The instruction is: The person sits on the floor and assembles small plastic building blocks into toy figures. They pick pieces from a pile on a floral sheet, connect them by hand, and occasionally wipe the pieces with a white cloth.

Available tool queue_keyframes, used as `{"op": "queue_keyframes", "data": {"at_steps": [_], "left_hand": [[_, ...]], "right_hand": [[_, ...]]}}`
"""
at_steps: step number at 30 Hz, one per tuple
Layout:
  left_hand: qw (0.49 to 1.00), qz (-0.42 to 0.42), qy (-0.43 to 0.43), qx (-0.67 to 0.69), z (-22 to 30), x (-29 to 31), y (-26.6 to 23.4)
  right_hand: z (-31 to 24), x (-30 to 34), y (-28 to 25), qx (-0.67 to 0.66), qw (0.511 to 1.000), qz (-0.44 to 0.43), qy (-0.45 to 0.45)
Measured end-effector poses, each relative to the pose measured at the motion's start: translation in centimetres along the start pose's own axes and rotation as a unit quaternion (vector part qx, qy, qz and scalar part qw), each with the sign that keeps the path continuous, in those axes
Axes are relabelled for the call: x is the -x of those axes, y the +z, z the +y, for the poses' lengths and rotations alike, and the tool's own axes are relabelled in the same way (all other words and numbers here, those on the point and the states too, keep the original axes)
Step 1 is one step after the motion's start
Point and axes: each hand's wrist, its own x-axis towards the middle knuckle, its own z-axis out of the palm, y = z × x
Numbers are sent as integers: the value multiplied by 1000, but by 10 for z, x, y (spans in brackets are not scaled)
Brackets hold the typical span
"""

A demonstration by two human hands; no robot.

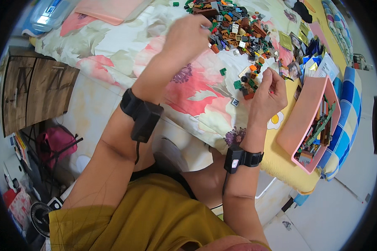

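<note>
One flowered cloth (209, 96), one spread pile of toy bricks (238, 31), two bare hands.
The left hand (187, 37) reaches the pile's left edge, bricks right beside its blurred fingertips; I cannot tell whether these are apart or together. The right hand (272, 95) curls its fingers inward, a smaller brick cluster (250, 83) just to their left; whether they are clamped on a piece, I cannot tell.

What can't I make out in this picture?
All in the head view:
Left hand: motion blur and its own back hide what, if anything, it holds.
Right hand: its own curl hides most of its grip.
Pink bin: its wall hides part of the inside.
Brick pile: cut off by the top edge.
</note>
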Motion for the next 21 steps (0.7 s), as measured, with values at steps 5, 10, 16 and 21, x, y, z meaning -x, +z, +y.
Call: {"op": "queue_keyframes", "data": {"at_steps": [5, 10, 16, 21], "left_hand": [[992, -23, -61, -105, -46, -18, -27], [991, -72, -10, -115, -50, -14, -25], [986, -138, -71, -68, -37, -13, -27], [987, -132, -60, -63, -37, -10, -22]], "right_hand": [[4, -4, -1, -25, 999, 7, 26], [9, -5, -4, -38, 998, 8, 49], [5, -4, -2, -29, 998, -39, 50], [1, -1, -3, -22, 997, -51, 45]]}}
